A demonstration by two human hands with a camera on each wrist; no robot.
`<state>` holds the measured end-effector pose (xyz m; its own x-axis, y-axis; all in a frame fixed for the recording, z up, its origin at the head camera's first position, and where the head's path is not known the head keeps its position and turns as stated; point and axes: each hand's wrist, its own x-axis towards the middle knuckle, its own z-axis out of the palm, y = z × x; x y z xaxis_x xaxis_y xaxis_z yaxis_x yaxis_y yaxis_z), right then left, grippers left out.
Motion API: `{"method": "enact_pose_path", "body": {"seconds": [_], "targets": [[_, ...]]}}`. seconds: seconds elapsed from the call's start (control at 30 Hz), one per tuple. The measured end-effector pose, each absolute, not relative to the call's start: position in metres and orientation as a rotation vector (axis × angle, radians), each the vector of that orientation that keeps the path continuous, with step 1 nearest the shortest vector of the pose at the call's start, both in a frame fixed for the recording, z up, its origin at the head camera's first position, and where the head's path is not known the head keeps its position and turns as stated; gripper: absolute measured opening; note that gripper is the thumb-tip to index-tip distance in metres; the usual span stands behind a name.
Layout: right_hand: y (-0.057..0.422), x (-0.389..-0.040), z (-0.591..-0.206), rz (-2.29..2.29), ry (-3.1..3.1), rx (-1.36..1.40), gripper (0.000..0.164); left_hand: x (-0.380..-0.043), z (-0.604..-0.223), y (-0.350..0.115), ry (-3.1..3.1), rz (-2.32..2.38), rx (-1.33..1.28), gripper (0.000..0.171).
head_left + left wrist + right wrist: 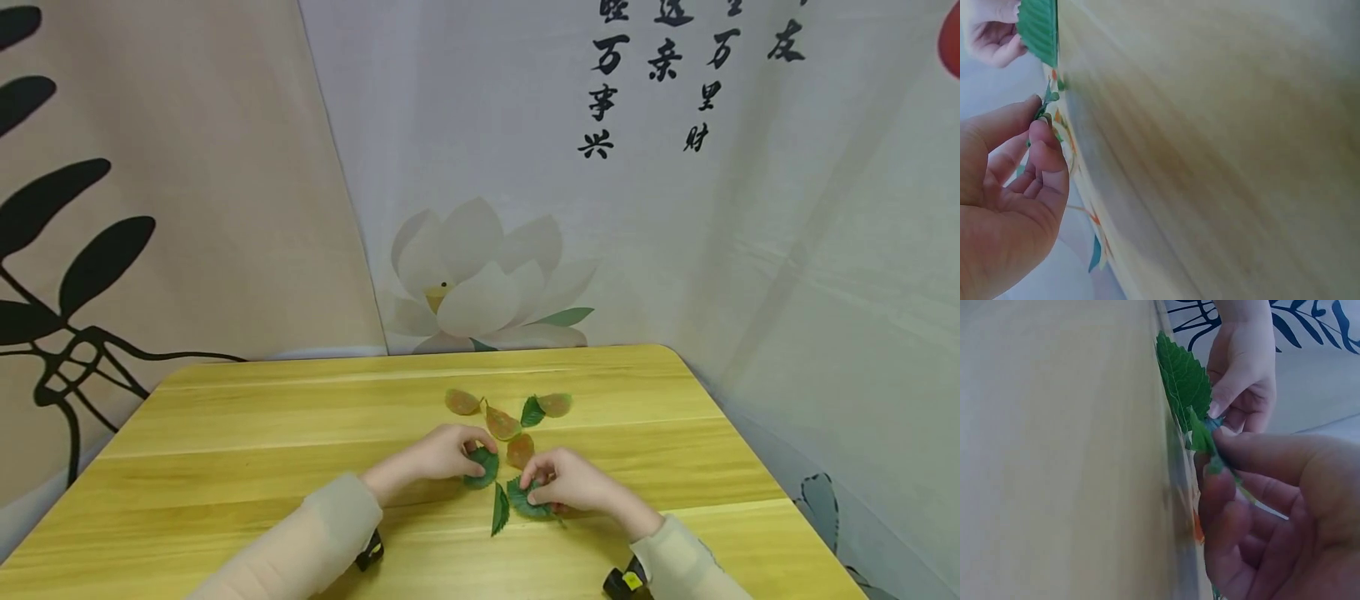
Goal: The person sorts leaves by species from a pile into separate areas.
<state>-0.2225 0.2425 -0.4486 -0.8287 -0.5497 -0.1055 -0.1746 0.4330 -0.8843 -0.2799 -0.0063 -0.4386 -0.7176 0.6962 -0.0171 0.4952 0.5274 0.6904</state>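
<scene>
My left hand (448,452) pinches a green leaf (486,468) between thumb and fingertips, close over the middle of the wooden table. To its right, my right hand (577,482) holds another green leaf (521,503) the same way; in the right wrist view, that leaf (1200,434) shows near the thumb tip. Between the two hands, nearer the front, a narrower green leaf (500,510) with a toothed edge lies on the table. The left wrist view shows the left hand's leaf (1049,100) edge-on, its face mostly hidden.
Just beyond the hands lie several orange-brown leaves, among them one at the left (462,402), one in the middle (502,423) and one by the right hand (520,451). A green leaf (533,412) overlaps another orange-brown leaf (556,405). Printed cloth (487,167) hangs behind the table (262,433).
</scene>
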Motion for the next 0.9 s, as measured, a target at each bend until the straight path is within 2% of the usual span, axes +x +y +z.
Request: {"method": "enact_pose_path", "body": {"seconds": [0.6, 0.9], "targets": [[0.233, -0.211, -0.436, -1.282, 2.356, -0.651, 0.011, -0.281, -0.425, -0.034, 2.503, 1.137, 1.018, 0.031], [0.235, -0.213, -0.445, -1.364, 2.261, -0.597, 0.012, -0.283, -0.418, -0.061, 2.465, 1.296, 0.823, 0.032]]}}
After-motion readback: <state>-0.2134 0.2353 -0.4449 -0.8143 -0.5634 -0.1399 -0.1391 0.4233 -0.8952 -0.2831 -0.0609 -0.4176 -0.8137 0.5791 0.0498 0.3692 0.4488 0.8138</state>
